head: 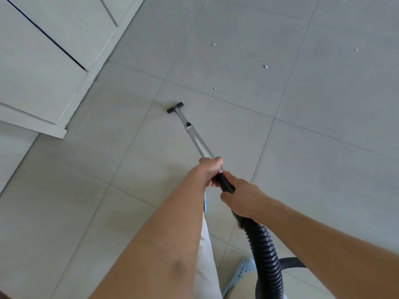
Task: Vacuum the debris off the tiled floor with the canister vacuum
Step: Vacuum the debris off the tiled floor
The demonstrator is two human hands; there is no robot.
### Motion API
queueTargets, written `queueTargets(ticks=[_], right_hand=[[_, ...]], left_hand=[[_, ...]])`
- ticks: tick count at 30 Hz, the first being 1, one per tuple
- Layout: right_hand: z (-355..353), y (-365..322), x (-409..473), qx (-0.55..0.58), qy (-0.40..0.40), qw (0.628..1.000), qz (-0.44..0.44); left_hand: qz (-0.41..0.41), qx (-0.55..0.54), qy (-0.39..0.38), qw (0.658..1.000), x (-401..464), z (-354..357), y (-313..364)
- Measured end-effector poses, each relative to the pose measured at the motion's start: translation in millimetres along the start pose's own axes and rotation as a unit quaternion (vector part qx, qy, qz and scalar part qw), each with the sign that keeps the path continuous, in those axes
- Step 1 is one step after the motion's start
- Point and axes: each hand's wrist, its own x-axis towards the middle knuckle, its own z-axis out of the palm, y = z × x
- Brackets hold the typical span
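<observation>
Both hands grip the silver metal vacuum wand [195, 140]: left hand [210, 170] ahead, right hand [243, 197] on its black handle. The black floor nozzle [174, 107] rests on grey tiled floor [108, 158], short of scattered white debris [237, 61].

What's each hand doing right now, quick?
Left hand: closed around the metal wand, just above the black handle.
Right hand: closed on the black handle, where the ribbed hose joins.

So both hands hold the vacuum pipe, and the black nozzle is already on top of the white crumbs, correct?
Not quite. The head view shows the nozzle on bare tile, short of the crumbs, which lie beyond it to the right. Both the left hand and right hand do hold the pipe.
</observation>
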Motion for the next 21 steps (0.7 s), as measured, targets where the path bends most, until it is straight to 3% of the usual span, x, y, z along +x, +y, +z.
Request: queueTargets(ticks=[14, 21], right_hand=[[-53, -145, 120, -0.071, 0.051, 0.996, -0.003], [-83, -211, 186, -0.05, 0.079, 0.996, -0.017]], left_hand=[[-0.009, 0.006, 0.001, 1.0, 94, -113, 142], [-0.002, 0.004, 0.011, 1.0, 145, -160, 219]])
